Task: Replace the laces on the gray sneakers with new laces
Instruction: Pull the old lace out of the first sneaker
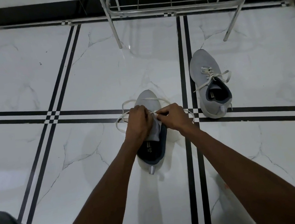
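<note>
At centre frame I see my left hand point(138, 120) and right hand point(172, 115) pinched on the near sneaker's point(148, 100) white lace point(124, 112): limp, light, best gripped near eyelets.

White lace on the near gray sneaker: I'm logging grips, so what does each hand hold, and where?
Both the left hand and the right hand pinch the white flat lace over the near gray sneaker's eyelet area; the exact finger contact is hidden.

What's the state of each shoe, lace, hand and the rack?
Near shoe: upright on floor, being laced.
Its lace: loose, looping out both sides.
Far shoe: upright, laced, ends untied.
Left hand: closed on the lace.
Right hand: pinching the lace.
Rack: standing.
</note>
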`<move>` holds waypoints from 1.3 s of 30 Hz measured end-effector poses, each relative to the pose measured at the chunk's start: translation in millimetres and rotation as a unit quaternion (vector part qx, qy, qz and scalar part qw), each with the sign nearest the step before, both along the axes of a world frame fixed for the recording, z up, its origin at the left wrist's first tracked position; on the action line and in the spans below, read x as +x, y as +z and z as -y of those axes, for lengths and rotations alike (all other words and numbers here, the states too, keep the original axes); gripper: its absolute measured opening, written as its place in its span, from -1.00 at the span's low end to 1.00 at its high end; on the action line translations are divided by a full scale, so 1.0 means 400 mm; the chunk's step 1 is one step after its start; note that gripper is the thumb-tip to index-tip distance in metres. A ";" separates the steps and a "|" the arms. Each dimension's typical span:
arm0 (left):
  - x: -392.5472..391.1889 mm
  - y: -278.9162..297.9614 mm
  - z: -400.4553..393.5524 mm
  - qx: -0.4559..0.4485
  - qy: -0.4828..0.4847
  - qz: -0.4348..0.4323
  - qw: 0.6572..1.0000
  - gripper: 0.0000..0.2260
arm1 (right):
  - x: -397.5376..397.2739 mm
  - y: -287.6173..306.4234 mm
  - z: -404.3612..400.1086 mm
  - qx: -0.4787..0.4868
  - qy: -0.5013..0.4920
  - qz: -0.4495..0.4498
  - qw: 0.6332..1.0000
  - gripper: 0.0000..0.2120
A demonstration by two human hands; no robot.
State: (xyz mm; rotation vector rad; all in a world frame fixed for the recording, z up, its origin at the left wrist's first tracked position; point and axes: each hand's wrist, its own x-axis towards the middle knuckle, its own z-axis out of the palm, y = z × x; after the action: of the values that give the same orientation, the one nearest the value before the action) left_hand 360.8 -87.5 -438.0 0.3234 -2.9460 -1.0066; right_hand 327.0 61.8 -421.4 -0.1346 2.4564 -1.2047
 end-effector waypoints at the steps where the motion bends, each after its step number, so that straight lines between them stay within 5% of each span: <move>1: 0.002 0.005 -0.001 0.032 0.050 0.000 0.998 -0.83 | 0.001 -0.002 0.000 0.005 -0.007 -0.005 1.000 -0.82; 5: 0.017 0.011 0.016 0.158 0.256 -0.001 0.953 -0.89 | -0.001 0.001 0.008 0.002 -0.032 0.005 0.999 -0.82; 7: 0.029 0.026 0.010 0.163 0.220 -0.019 0.961 -0.91 | -0.002 0.006 0.016 0.012 -0.019 0.001 1.000 -0.81; 10: 0.036 0.023 0.017 0.113 0.075 -0.069 0.988 -0.69 | -0.003 0.010 0.021 0.016 -0.009 -0.002 1.000 -0.83; 13: 0.021 0.008 0.027 -0.014 -0.059 -0.070 0.996 -0.80 | -0.005 0.011 0.023 0.017 -0.002 -0.001 1.000 -0.84; 16: 0.006 0.014 0.021 -0.084 -0.067 -0.062 0.992 -0.85 | -0.001 0.006 0.023 0.025 0.009 -0.012 1.000 -0.83; 19: 0.006 0.010 0.030 -0.076 0.051 -0.065 0.994 -0.86 | 0.001 -0.001 0.013 0.024 -0.002 -0.011 1.000 -0.82; 21: 0.010 0.006 0.053 0.045 0.213 -0.057 0.974 -0.85 | 0.003 -0.002 0.013 0.015 -0.008 -0.012 1.000 -0.81; 23: 0.026 0.005 0.065 0.120 0.261 -0.061 0.956 -0.88 | 0.004 0.001 0.018 0.016 -0.007 -0.009 1.000 -0.80; 26: 0.039 0.024 0.057 0.059 0.092 -0.113 0.988 -0.72 | 0.003 0.000 0.025 0.034 0.000 -0.018 0.999 -0.82; 29: 0.011 0.014 0.053 -0.040 -0.092 -0.097 0.990 -0.76 | 0.000 -0.001 0.026 0.042 0.011 -0.027 0.999 -0.83; 39: -0.029 0.006 0.048 -0.160 -0.131 -0.006 0.978 -0.84 | 0.006 -0.007 0.020 0.046 0.035 -0.039 0.998 -0.79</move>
State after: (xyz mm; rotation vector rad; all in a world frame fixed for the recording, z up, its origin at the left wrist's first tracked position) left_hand 349.3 -106.7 -435.5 -0.0783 -3.1256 -0.5242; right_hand 329.4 54.0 -424.3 -0.2446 2.5456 -1.0750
